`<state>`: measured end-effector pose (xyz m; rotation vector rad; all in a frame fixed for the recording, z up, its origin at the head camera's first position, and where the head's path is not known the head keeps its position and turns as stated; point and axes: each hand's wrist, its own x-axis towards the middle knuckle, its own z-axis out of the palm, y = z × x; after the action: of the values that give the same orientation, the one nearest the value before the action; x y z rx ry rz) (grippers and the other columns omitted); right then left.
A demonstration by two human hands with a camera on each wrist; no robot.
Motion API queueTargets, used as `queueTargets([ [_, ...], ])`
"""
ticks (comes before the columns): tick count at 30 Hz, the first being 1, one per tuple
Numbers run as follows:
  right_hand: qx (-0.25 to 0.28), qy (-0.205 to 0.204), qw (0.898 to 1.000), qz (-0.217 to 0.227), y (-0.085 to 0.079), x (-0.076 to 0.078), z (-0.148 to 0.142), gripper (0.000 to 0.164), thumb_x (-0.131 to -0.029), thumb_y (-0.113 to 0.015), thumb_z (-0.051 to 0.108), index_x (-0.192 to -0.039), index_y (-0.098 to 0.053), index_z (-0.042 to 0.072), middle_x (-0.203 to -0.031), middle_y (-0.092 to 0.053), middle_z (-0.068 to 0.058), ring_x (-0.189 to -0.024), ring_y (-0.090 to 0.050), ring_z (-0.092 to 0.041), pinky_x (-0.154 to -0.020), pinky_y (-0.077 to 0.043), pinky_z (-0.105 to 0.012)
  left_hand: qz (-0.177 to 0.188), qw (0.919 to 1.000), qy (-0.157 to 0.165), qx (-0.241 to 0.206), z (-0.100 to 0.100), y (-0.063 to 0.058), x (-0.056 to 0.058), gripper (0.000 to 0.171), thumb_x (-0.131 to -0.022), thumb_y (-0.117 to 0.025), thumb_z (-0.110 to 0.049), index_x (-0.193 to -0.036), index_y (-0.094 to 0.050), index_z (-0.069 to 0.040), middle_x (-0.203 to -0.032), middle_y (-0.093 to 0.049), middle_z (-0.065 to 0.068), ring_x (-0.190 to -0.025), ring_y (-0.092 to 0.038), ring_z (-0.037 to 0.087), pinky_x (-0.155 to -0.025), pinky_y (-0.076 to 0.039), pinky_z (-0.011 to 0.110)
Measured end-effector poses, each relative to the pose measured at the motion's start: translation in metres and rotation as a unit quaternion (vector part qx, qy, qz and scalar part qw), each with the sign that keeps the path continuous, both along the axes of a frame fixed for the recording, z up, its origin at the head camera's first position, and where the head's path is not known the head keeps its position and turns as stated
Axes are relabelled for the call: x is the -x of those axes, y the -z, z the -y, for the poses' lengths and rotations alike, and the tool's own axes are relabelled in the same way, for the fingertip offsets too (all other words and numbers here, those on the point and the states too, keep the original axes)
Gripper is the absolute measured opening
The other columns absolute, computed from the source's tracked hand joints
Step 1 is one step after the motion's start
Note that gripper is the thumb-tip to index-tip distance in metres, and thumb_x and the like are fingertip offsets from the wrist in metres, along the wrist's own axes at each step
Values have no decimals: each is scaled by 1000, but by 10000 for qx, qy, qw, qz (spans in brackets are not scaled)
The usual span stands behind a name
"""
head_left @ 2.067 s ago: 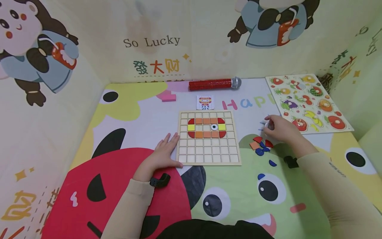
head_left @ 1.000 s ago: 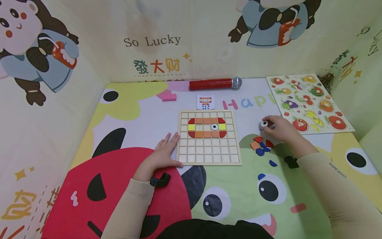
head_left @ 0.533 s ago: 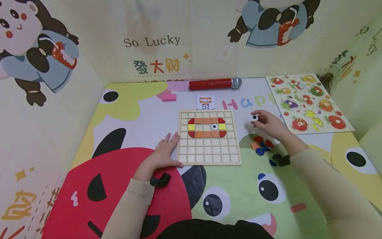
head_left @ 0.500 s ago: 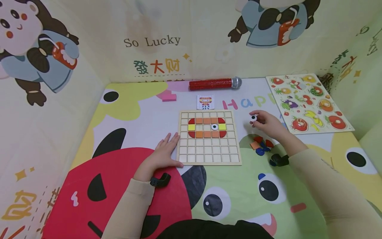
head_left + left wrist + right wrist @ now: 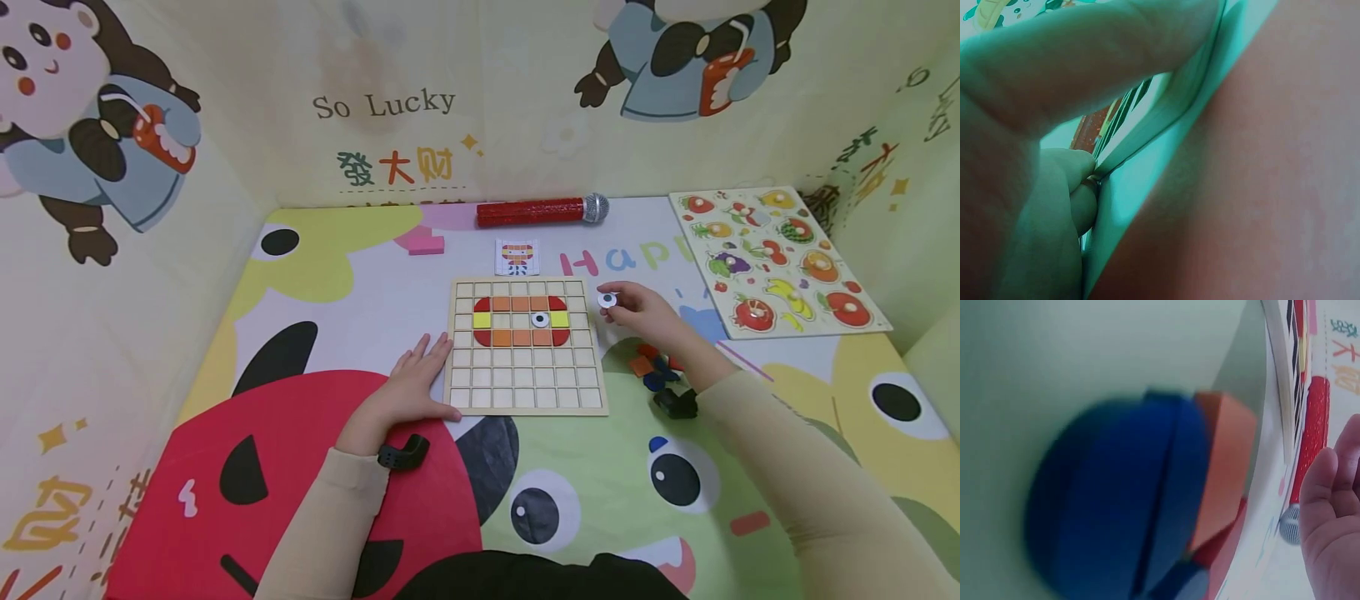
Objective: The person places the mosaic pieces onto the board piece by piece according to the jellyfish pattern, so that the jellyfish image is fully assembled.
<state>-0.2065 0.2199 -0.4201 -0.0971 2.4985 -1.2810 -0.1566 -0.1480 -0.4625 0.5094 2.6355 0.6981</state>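
Observation:
A wooden grid board (image 5: 522, 377) lies on the printed cloth, with red, orange and yellow tiles set in a rounded ring in its upper half. Inside that ring sits a white eye disc (image 5: 539, 320) with a black centre. Just off the board's right edge, my right hand (image 5: 647, 318) pinches a second eye disc (image 5: 607, 301) between thumb and fingers. My left hand (image 5: 408, 382) rests spread on the cloth, touching the board's left side. The left wrist view shows its fingers (image 5: 1085, 175) against the board edge; the held disc is out of sight in the right wrist view.
Under my right forearm lie loose pieces, among them an orange tile (image 5: 641, 366) and blue half-rounds (image 5: 1116, 500). A small picture card (image 5: 517, 257), a red microphone (image 5: 532, 212) and a pink block (image 5: 426, 245) are behind the board. A fruit puzzle (image 5: 776, 262) lies far right.
My right hand has picked up the eye disc near the fruit puzzle and carried it left to beside the grid board. The left hand has stayed in place.

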Motion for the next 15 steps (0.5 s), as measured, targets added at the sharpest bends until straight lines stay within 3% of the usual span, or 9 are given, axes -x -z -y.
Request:
queueTargets([
  [8, 63, -17, 10000, -67, 2, 1, 17, 38, -90, -53, 16, -122, -38, 1, -109, -59, -21, -88, -51, -21, -77, -42, -18, 20, 10000, 4, 24, 0, -2, -1, 114, -59, -80, -42, -147, -12, -19, -154, -9, -1, -141, 3, 25, -112, -7, 52],
  [15, 77, 58, 9999, 121, 7, 3, 27, 38, -90, -55, 18, -121, -38, 6, -110, -59, -17, -93, -51, -23, -89, -44, -33, 16, 10000, 8, 27, -1, -2, 0, 113, -60, -80, -41, -147, -12, -18, -154, -10, -1, -141, 2, 24, -112, -7, 52],
])
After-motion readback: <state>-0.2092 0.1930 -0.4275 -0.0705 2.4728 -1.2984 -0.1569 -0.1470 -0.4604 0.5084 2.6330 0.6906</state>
